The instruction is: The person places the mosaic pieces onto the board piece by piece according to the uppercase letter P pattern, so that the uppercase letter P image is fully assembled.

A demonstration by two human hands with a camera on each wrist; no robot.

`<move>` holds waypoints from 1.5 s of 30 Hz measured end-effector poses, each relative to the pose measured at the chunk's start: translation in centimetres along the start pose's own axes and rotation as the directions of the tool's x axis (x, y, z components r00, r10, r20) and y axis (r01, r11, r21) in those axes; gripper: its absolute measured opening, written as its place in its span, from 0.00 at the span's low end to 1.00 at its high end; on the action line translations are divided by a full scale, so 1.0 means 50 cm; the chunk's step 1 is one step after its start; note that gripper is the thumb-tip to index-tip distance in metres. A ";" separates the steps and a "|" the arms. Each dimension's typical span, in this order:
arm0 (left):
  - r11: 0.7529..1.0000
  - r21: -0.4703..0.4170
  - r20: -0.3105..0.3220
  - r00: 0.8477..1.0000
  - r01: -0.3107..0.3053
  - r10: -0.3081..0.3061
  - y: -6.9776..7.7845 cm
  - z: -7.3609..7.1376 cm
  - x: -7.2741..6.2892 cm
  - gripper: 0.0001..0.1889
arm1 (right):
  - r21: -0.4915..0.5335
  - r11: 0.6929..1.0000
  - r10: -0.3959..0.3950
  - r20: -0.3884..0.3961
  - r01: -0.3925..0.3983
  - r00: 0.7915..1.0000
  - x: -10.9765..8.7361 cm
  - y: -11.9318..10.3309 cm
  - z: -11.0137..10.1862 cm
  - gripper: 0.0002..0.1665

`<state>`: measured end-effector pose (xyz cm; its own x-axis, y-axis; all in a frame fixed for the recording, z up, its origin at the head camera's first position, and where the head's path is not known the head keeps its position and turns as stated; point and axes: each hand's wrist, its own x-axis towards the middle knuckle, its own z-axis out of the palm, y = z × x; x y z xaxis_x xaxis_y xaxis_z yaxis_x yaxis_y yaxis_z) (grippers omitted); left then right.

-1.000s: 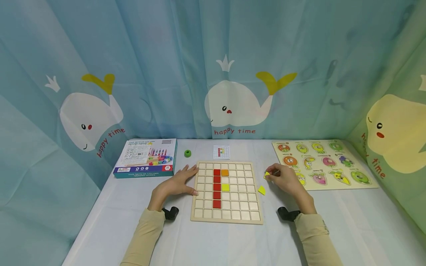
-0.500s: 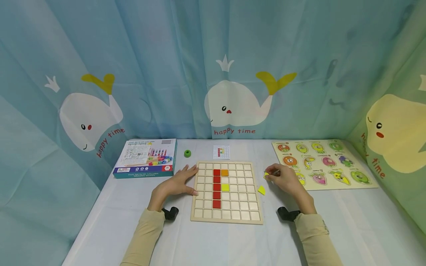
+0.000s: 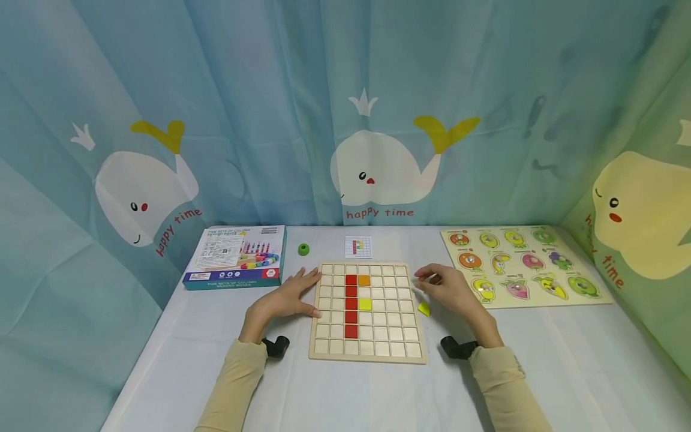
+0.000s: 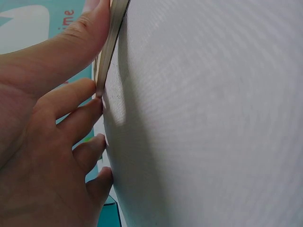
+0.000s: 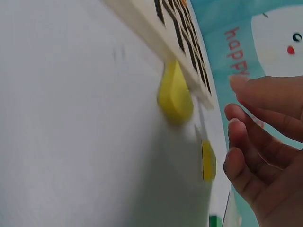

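Observation:
My left hand (image 3: 285, 298) rests against the left edge of the square wooden grid board (image 3: 382, 351), with thumb and fingertips at its rim. In the left wrist view the fingers (image 4: 78, 111) are spread along that rim. A column of red tiles (image 3: 351, 304), an orange tile (image 3: 364, 280) and a yellow tile (image 3: 365, 305) sit in the grid. By the board's right edge is my right hand (image 3: 445, 288), with a gap between thumb and fingers. Below it lies a yellow wedge-shaped piece (image 3: 423, 309); the right wrist view shows a second yellow piece (image 5: 208, 161) farther off.
Behind the board lies a small pattern card (image 3: 358, 247), with a green ring (image 3: 303, 249) to its left. A toy box (image 3: 236, 258) stands at the back left. A fruit puzzle board (image 3: 526, 267) lies on the right. A whale-print curtain (image 3: 259, 150) hangs behind the table.
My right hand has moved left, up to the board's right edge. The yellow piece seen at its fingertips before no longer shows there. My left hand has stayed in place.

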<state>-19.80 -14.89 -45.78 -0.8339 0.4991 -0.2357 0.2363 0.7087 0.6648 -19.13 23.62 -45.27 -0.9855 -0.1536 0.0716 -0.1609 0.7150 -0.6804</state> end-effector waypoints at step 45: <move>0.999 -0.026 0.007 1.000 0.023 -0.023 0.003 -0.004 0.002 0.51 | 0.063 0.983 -0.182 0.303 0.170 0.936 0.015 -0.134 0.126 0.07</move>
<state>-19.95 -14.82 -45.59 -0.8353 0.4865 -0.2559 0.2042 0.7069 0.6772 -18.47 14.41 -45.23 -0.8767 -0.4800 -0.0304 -0.3228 0.6341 -0.7027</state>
